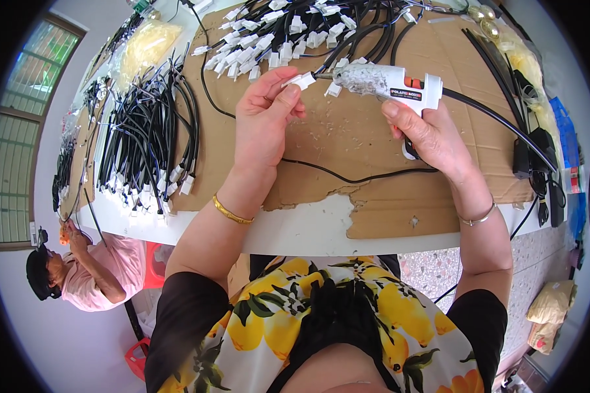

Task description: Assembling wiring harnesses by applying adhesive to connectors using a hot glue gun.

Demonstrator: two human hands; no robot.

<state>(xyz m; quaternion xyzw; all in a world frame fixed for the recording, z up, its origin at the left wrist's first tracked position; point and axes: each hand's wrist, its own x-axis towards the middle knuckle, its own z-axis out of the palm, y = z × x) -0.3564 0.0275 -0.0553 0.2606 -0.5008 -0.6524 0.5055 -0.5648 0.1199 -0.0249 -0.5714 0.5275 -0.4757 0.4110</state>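
My left hand [263, 118] pinches a small white plug connector [301, 81] between thumb and fingers. My right hand [434, 136] is wrapped round the handle of a white hot glue gun [381, 81]. The gun's nozzle points left and meets the wire end of the connector; whether it touches is too small to tell. Clumps of greyish residue coat the gun's front. From its back runs a long black rod [495, 120] that curves down to the right. Just beyond my hands lies a pile of black cables with white connectors [259, 49].
Brown cardboard [334, 137] with a torn front edge covers the white table [308, 229]. At left lies another bundle of black cables [151, 124]. A thin black cord [354, 180] crosses the cardboard. A black power adapter [537, 154] sits at right. Another person [101, 268] works at far left.
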